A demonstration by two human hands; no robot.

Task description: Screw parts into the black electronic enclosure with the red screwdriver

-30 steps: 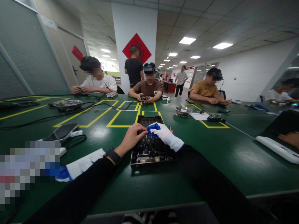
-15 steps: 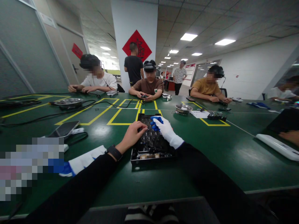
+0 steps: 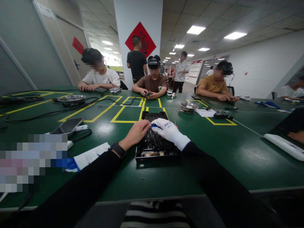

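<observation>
An open black plastic housing [image 3: 147,158] lies on the table in front of me, with small parts inside and a brownish cylindrical part [image 3: 154,154] at its near end. Over its left side my bare left hand [image 3: 140,130] is closed, thumb and fingers pinched together. My right hand [image 3: 168,129], in a white glove with blue fingertips, curls over the right side. Its fingertips meet those of my left hand above the housing. Whatever is between the fingers is too small or hidden. A small red thing [image 3: 176,127] shows partly behind my right hand.
Left lie a white-and-blue glove [image 3: 91,155], a phone-like dark device [image 3: 67,125] and cables [image 3: 82,135]. Ahead are a metal bowl [image 3: 188,106], a paper [image 3: 205,112] and black parts [image 3: 222,114]. A white panel [image 3: 283,146] is right. Several people sit across the table.
My right hand has turned over and now shows its back, its fingers lowered to my left fingertips. My left hand has closed more and stays over the housing. The camera view has shifted slightly.
</observation>
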